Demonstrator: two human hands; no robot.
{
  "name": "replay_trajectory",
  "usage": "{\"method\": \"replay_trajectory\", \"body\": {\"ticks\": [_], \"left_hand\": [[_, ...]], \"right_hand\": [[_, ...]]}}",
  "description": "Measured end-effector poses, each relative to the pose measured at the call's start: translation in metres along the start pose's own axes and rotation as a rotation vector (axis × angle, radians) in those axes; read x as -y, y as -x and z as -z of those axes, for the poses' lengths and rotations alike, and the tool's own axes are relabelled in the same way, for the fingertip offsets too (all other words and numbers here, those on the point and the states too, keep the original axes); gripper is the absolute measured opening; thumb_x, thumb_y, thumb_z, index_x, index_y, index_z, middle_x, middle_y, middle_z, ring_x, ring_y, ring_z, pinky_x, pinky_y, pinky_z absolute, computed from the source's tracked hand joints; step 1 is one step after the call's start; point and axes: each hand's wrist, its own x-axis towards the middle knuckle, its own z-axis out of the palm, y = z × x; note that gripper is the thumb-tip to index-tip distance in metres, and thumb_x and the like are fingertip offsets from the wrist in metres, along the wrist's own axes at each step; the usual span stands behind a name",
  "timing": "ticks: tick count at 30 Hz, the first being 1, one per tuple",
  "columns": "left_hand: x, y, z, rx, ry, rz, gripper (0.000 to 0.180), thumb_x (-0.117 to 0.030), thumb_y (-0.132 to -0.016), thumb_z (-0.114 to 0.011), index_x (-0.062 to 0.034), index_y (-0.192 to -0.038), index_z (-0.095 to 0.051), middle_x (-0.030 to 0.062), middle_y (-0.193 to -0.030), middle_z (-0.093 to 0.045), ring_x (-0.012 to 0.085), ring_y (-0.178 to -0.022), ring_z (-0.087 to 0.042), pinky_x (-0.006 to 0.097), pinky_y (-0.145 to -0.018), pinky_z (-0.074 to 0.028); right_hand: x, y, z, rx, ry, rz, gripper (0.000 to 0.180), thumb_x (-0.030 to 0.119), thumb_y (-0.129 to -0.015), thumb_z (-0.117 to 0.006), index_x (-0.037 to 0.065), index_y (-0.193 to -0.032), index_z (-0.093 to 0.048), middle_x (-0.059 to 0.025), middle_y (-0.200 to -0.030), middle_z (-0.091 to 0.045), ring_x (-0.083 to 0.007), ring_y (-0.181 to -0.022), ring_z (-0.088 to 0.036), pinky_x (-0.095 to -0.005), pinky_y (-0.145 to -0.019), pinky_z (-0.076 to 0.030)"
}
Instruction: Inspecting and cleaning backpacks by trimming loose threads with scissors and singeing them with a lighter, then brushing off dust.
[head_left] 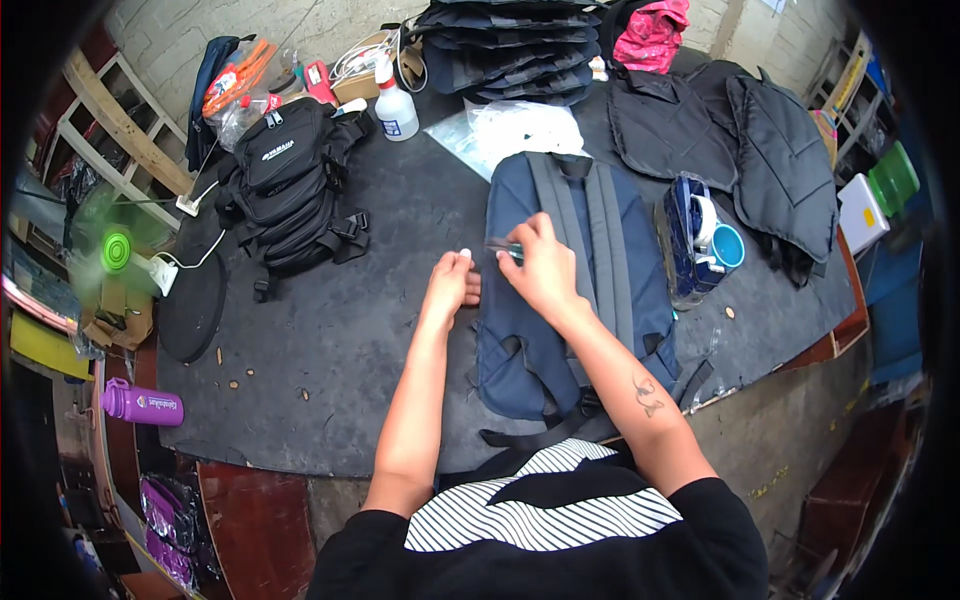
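A navy backpack [510,300] lies in front of me on the dark table, its grey shoulder straps [605,240] facing up. Over its left half, my right hand [545,265] is closed around a small tool [497,245] with a thin metal tip and a bit of teal, which looks like thread snips; the fingers partly hide it. Just off the bag's left edge, my left hand [452,288] has thumb and fingertips pressed together. Whatever it pinches, if anything, is too small to see. The snips' tip points toward the left hand.
A black backpack [290,185] sits at the left on the table [400,390]. Behind are a spray bottle [396,105], clear plastic [520,130] and stacked dark fabric pieces [510,45]. A clear case with a blue tape roll [727,245] and black quilted panels [785,160] lie right.
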Motion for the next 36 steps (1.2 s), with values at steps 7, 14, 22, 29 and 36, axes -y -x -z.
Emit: {"method": "replay_trajectory", "body": {"ticks": [7,14,22,29,36], "left_hand": [[0.023,0.049,0.029,0.396,-0.245,0.051,0.021,-0.023,-0.088,-0.062,-0.0019,-0.092,-0.062,0.0027,-0.069,-0.060,0.0076,-0.059,-0.056,0.020,-0.053,-0.046],[0.044,0.065,0.013,0.060,-0.084,-0.080,0.013,-0.012,-0.089,-0.059,-0.0009,-0.083,-0.062,0.0003,-0.062,-0.056,0.0066,-0.053,-0.052,0.021,-0.049,-0.044],[0.038,0.093,0.016,0.265,0.025,0.081,0.013,-0.014,-0.087,-0.064,-0.0015,-0.086,-0.062,0.0003,-0.067,-0.062,0.0063,-0.055,-0.057,0.021,-0.051,-0.048],[0.055,0.089,0.022,0.121,-0.123,-0.019,0.010,-0.007,-0.082,-0.067,0.0016,-0.087,-0.065,0.0041,-0.070,-0.064,0.0089,-0.060,-0.061,0.022,-0.054,-0.049],[0.063,0.100,0.026,0.118,0.127,-0.047,0.007,-0.006,-0.085,-0.062,0.0010,-0.085,-0.062,0.0070,-0.079,-0.064,0.0141,-0.070,-0.063,0.027,-0.069,-0.054]], "right_hand": [[-0.002,0.071,0.038,0.345,-0.353,-0.205,0.029,0.026,-0.080,-0.065,0.003,-0.097,-0.058,-0.0128,-0.097,-0.056,-0.0316,-0.084,-0.061,-0.0395,-0.073,-0.048],[-0.016,0.111,0.030,0.159,-0.356,-0.250,0.030,0.017,-0.080,-0.066,0.004,-0.104,-0.052,-0.0119,-0.095,-0.055,-0.0321,-0.080,-0.061,-0.0382,-0.069,-0.049],[-0.047,0.074,0.011,0.177,-0.273,0.043,0.031,0.013,-0.073,-0.068,0.006,-0.101,-0.056,-0.0117,-0.090,-0.062,-0.0284,-0.082,-0.064,-0.0357,-0.071,-0.051],[-0.060,0.027,0.012,0.354,-0.392,-0.015,0.035,0.022,-0.078,-0.066,0.004,-0.105,-0.055,-0.0120,-0.090,-0.062,-0.0237,-0.083,-0.062,-0.0338,-0.074,-0.048],[0.004,0.066,0.035,0.291,-0.186,0.153,0.028,0.014,-0.071,-0.068,0.005,-0.095,-0.059,-0.0108,-0.091,-0.053,-0.0297,-0.083,-0.059,-0.0392,-0.071,-0.047]]}}
